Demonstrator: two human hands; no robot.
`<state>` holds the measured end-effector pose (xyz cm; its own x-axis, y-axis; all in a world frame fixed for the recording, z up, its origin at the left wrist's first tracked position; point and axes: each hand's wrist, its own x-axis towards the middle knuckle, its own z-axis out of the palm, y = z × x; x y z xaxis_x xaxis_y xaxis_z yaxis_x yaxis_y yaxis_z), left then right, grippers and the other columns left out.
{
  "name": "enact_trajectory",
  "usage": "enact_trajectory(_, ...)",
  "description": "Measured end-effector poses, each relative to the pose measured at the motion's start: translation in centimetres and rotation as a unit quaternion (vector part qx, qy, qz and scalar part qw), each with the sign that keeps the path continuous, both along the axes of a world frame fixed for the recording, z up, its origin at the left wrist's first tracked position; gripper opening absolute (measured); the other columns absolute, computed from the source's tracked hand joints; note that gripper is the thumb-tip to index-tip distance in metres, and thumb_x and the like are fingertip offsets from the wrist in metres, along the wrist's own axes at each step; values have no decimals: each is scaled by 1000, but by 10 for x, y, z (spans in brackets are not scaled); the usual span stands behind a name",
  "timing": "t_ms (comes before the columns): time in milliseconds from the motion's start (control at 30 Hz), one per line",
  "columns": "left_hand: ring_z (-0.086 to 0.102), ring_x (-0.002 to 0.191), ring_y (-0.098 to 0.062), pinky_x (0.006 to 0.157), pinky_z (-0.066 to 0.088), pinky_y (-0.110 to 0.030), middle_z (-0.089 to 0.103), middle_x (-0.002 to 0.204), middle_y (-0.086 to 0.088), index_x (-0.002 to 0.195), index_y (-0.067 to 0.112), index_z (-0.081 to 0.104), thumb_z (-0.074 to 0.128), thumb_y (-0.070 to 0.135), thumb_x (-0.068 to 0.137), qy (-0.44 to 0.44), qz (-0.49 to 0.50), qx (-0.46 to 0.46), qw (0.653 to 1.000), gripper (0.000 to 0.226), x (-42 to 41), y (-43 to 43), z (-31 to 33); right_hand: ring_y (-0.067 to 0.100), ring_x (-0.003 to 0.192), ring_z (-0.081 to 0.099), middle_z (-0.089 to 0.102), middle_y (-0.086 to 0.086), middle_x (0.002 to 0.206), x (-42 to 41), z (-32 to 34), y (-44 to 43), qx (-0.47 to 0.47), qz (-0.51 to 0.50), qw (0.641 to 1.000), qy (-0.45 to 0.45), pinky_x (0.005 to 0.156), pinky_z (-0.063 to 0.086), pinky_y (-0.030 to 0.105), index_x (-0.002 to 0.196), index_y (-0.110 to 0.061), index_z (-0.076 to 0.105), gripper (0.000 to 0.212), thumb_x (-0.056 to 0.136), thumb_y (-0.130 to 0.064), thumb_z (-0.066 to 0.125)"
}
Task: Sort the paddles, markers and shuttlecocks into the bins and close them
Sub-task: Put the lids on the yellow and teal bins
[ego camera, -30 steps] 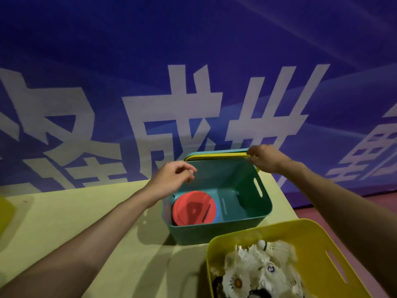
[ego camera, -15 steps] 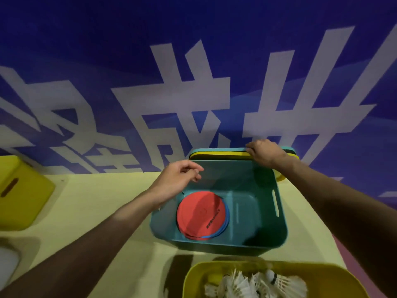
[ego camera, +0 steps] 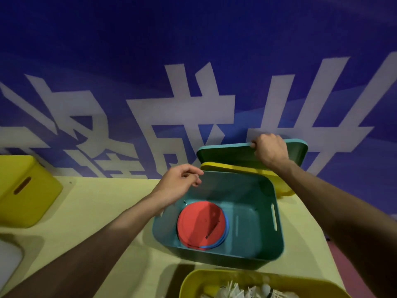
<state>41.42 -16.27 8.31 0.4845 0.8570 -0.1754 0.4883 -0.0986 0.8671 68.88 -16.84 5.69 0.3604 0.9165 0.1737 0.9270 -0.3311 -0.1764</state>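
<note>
An open teal bin (ego camera: 266, 239) stands on the yellow-green table and holds a stack of flat round markers (ego camera: 202, 226), red on top with blue edges below. Behind it, my right hand (ego camera: 269, 148) grips the top edge of a teal lid (ego camera: 223, 154), tilted up off a yellow lid (ego camera: 234, 167) lying beneath. My left hand (ego camera: 180, 183) hovers over the bin's back-left rim, fingers loosely curled and holding nothing. A yellow bin (ego camera: 193, 282) at the bottom edge holds white shuttlecocks (ego camera: 247, 291).
A second yellow bin (ego camera: 28, 196) with a slot handle stands at the far left of the table (ego camera: 96, 211). A blue banner with large white characters hangs right behind the table. The table's right edge drops to a reddish floor (ego camera: 343, 259).
My right hand has tilted the teal lid up off the yellow lid, which was flat half a second ago. The view has tipped down and closer; my left hand stays put.
</note>
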Motion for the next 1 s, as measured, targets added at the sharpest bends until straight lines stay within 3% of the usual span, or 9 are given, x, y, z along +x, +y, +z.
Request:
enact_trajectory(67, 65, 83, -10, 81, 48, -17, 71, 88, -2, 95, 20, 67, 51, 8, 94, -5, 1, 9, 1000, 20, 1, -4, 10, 28, 91, 62, 67, 11, 97, -1, 20, -3, 45, 12, 999, -19, 83, 45, 39, 103, -10, 68, 24, 96, -25, 51)
enact_trajectory(200, 65, 78, -14, 85, 48, -24, 69, 85, -5, 94, 14, 65, 48, 1, 93, -56, 11, 5, 998, 21, 3, -11, 32, 25, 89, 65, 71, 10, 95, -12, 59, -16, 131, 36, 990, -23, 85, 48, 39, 102, -10, 70, 21, 95, -21, 53)
enact_trajectory(333, 69, 87, -20, 89, 50, -32, 72, 97, -10, 118, 5, 58, 48, 15, 97, -145, 54, -66, 986, 25, -2, -18, 54, 18, 90, 64, 71, 7, 97, -32, 94, -33, 194, 46, 979, -30, 104, 36, 36, 106, -10, 69, 19, 94, -16, 55)
enact_trajectory(533, 65, 107, -29, 88, 51, -41, 57, 129, -21, 144, 2, 26, 51, 50, 91, -362, 82, -320, 872, 76, -39, -19, 88, 23, 99, 63, 71, 10, 100, -82, 139, -71, 285, 92, 952, -61, 113, 26, 40, 105, -8, 69, 18, 92, -10, 56)
enact_trajectory(667, 62, 109, -38, 94, 49, -52, 57, 128, -26, 136, 11, 42, 55, 60, 85, -448, 87, -367, 811, 72, -76, -28, 102, 24, 101, 63, 70, 11, 101, -127, 154, -101, 300, 143, 941, -60, 113, 25, 40, 105, -6, 69, 18, 88, -8, 63)
enact_trajectory(733, 61, 109, -41, 93, 50, -54, 57, 125, -26, 130, 10, 45, 60, 49, 87, -491, 138, -374, 774, 60, -98, -34, 105, 24, 102, 63, 70, 11, 102, -153, 157, -115, 289, 165, 940, -74, 112, 28, 40, 104, -7, 68, 18, 87, -7, 64)
enact_trajectory(833, 57, 111, -45, 86, 54, -51, 50, 128, -29, 125, 0, 42, 52, 10, 93, -526, 190, -384, 735, 35, -129, -51, 106, 22, 102, 60, 68, 8, 105, -187, 153, -142, 240, 190, 948, -86, 105, 37, 38, 107, -9, 67, 19, 89, -9, 61)
enact_trajectory(900, 52, 116, -45, 92, 51, -50, 46, 129, -29, 122, 0, 40, 44, -3, 91, -517, 199, -374, 744, 31, -150, -65, 98, 19, 98, 59, 66, 5, 104, -202, 142, -162, 204, 196, 957, -64, 96, 45, 36, 107, -11, 66, 18, 92, -16, 59)
enact_trajectory(1000, 54, 115, -39, 81, 52, -43, 50, 127, -23, 126, 4, 41, 47, -7, 89, -468, 218, -350, 781, 39, -177, -83, 81, 15, 105, 53, 61, 2, 114, -213, 124, -190, 164, 123, 978, 40, 94, 46, 35, 110, -14, 65, 24, 97, -29, 50)
